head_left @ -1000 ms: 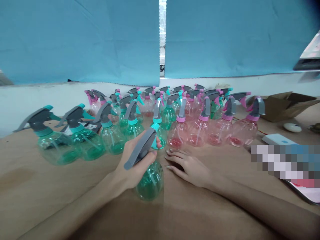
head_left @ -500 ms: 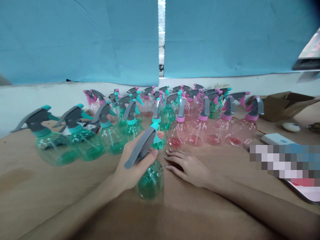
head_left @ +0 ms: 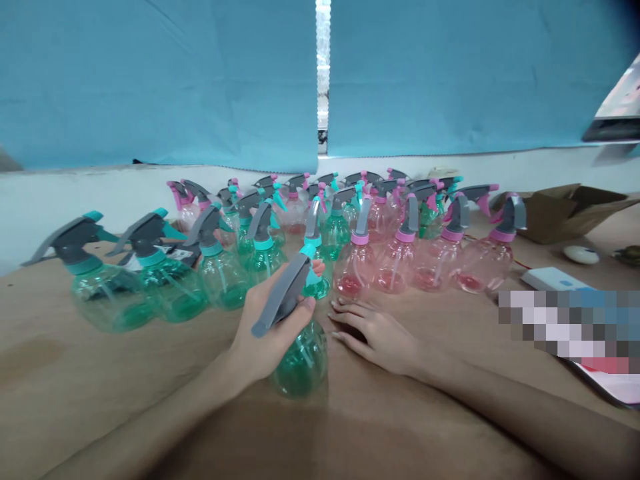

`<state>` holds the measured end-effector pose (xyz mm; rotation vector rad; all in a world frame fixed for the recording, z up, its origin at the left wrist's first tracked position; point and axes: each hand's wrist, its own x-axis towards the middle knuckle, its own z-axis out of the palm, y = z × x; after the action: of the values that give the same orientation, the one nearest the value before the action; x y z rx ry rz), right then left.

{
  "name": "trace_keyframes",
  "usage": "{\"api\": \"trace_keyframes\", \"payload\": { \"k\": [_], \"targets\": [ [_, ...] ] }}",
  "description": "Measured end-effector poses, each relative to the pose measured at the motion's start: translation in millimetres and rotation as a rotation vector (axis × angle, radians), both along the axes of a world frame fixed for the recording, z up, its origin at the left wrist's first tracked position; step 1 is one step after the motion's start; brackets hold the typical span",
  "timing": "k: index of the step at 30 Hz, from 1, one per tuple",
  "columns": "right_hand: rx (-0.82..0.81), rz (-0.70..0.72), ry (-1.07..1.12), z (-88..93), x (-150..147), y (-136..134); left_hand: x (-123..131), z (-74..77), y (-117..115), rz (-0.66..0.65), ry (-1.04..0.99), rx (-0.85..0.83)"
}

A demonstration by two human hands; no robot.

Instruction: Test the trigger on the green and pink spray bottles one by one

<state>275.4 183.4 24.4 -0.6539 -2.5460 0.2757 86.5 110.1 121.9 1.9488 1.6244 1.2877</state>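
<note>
My left hand (head_left: 267,327) is wrapped round the neck of a green spray bottle (head_left: 300,367) with a grey and turquoise trigger head. The bottle stands at the middle front of the table, its nozzle facing away from me. To its right, my right hand (head_left: 377,337) rests on the tabletop with the fingers stretched out, holding nothing. Just beyond that hand is a row of pink spray bottles (head_left: 353,270). On the left runs a row of green spray bottles (head_left: 225,277) with turquoise collars. Part of the held bottle's neck is hidden by my fingers.
More pink and green spray bottles (head_left: 336,230) crowd the back of the wooden table (head_left: 200,427). At the right lie an open brown paper bag (head_left: 555,217), a white mouse-shaped object (head_left: 581,254), a white box (head_left: 557,278) and a partly blurred flat item (head_left: 617,387). Blue cloth (head_left: 160,80) hangs behind.
Almost nothing differs. The left hand's fingers around the trigger head have shifted very slightly, while the bottle and the right hand stay in place.
</note>
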Motion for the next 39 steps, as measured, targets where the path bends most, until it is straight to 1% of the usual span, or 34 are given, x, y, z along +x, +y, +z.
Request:
{"api": "trace_keyframes", "payload": {
  "k": [4, 13, 19, 27, 33, 39],
  "targets": [
    [-0.002, 0.003, 0.003, 0.5, -0.3, -0.1, -0.7, -1.4, 0.1, -0.001, 0.02, 0.008],
    [0.003, -0.004, -0.001, -0.5, -0.3, 0.3, 1.5, 1.3, -0.7, -0.061, 0.017, 0.004],
    [0.01, -0.003, -0.004, -1.4, 0.0, 0.3, 1.6, 3.0, -0.3, -0.023, 0.038, 0.019],
    [0.007, -0.009, -0.011, -0.3, 0.0, -0.1, 1.6, 1.4, 0.5, -0.031, 0.036, 0.059],
    [0.017, -0.011, -0.014, -0.4, -0.4, -0.9, 0.3, -0.8, 1.7, -0.056, 0.028, 0.01],
    [0.027, -0.009, -0.018, -0.5, -0.3, -0.9, 2.0, 2.0, 1.5, -0.018, 0.025, 0.079]
  ]
}}
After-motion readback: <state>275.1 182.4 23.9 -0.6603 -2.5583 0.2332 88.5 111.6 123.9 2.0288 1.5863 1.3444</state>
